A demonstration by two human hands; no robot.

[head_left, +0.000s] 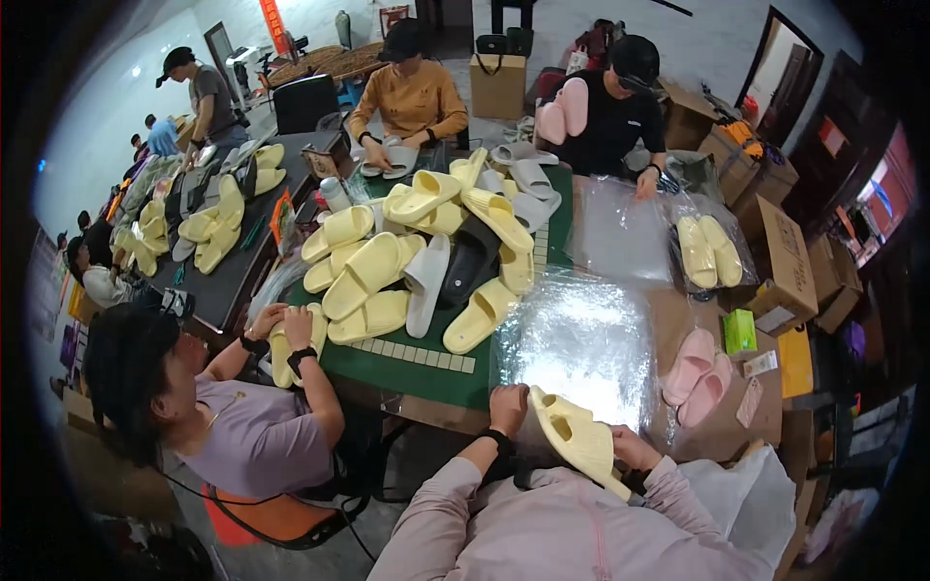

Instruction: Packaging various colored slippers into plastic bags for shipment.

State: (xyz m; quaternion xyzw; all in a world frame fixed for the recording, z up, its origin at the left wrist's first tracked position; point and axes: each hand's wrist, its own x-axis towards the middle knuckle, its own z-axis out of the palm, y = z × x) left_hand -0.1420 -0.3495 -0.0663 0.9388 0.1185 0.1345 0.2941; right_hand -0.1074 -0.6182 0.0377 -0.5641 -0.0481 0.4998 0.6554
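A pair of pale yellow slippers [572, 433], one seemingly laid against the other, is held tilted in front of my body. My right hand [635, 449] grips them from the right side, fingers partly hidden behind the edge. Close by the toe end, my left hand [509, 410] is closed at the near edge of a stack of clear plastic bags [576, 334]; what its fingers pinch is hidden. Light glares off the bags, which lie flat on the table just beyond both hands.
Pink slippers [697, 378], a green box [739, 331] and bagged yellow slippers [709, 252] lie to the right. A heap of yellow, grey and black slippers [426, 247] covers the green mat [436, 380]. A co-worker [252, 426] sits close at left; others work across the table.
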